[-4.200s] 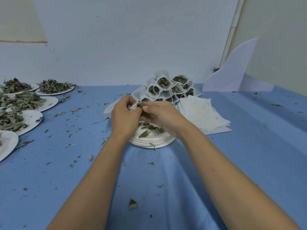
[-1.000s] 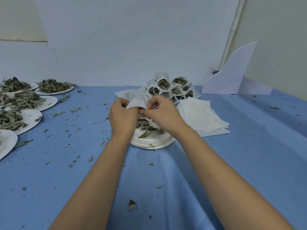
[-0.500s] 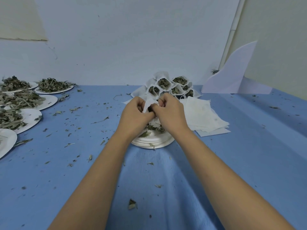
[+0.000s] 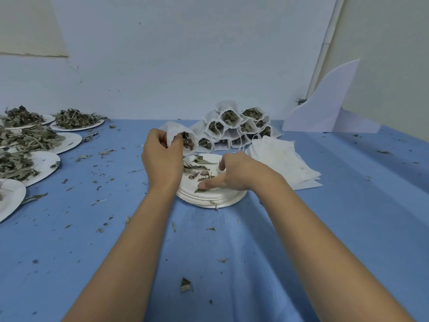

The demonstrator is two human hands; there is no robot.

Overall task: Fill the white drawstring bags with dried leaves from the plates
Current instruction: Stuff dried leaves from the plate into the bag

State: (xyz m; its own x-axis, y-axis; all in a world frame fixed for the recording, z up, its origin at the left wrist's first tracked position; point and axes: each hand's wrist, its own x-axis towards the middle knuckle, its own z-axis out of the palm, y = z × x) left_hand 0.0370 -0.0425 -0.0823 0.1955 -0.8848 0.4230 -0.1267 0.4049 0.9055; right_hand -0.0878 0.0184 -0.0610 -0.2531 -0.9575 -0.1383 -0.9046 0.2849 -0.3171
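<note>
The left hand (image 4: pixel 162 162) is raised just above the far left edge of a stack of round white paper plates (image 4: pixel 222 202), its fingers curled around a small white fabric drawstring bag (image 4: pixel 173 131). The bag is gripped at its mouth, which faces right and shows dark dried leaves inside. The right hand (image 4: pixel 241 176) rests on the top plate of the stack, thumb stretched left with its tip on a leaf and forefinger bent down to the plate surface. Thumb and forefinger are spread apart with nothing pinched between them; the remaining fingers are hidden behind the hand. A thin scatter of loose grey-green dried leaves (image 4: pixel 204 161) lies on the top plate between the two hands. Just behind the stack stands a pyramid of filled white drawstring bags (image 4: pixel 228 123), mouths towards the camera, leaves visible in each. To the right of the plates, touching or nearly so, lies a flat pile of empty white fabric bags (image 4: pixel 283 161). At the left edge sit several white paper plates (image 4: pixel 47 162) heaped with dried leaves (image 4: pixel 16 165). All rests on a blue cloth-covered table (image 4: pixel 348 217) littered with leaf fragments. A curved white sheet (image 4: pixel 325 108) leans against the wall at far right.
</note>
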